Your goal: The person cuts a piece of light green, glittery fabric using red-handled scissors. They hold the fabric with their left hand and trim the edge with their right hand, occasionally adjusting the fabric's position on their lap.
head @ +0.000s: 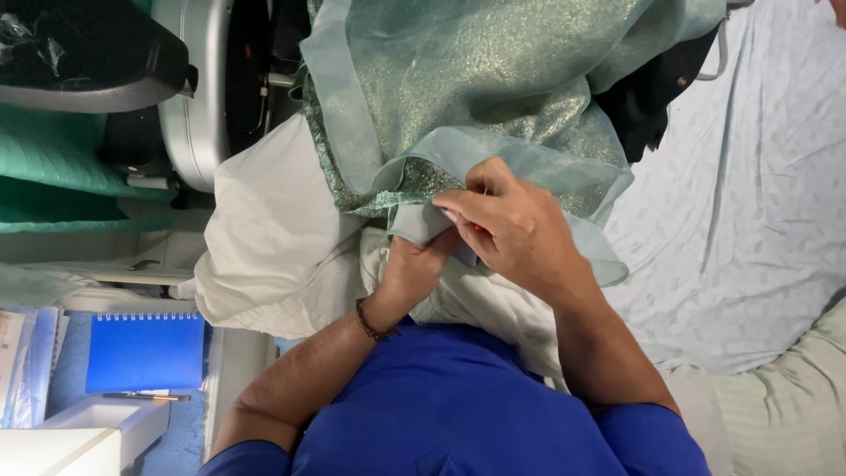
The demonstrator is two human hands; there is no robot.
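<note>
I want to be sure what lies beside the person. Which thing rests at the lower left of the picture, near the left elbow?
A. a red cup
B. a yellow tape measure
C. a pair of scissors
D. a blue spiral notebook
D: a blue spiral notebook lies at the lower left with a pen just below it, while both hands work on the green glittery fabric.

Pale blue patterned sheet (758, 203) covers right side of frame. Grey sewing machine (198, 97) upper left, dark cover (88, 44) beside it at top-left corner. Green quilted padding (53, 176) at left edge. Blue spiral notebook (145, 351) lower left, pen (145, 397) just below it. Light even, soft.
</note>
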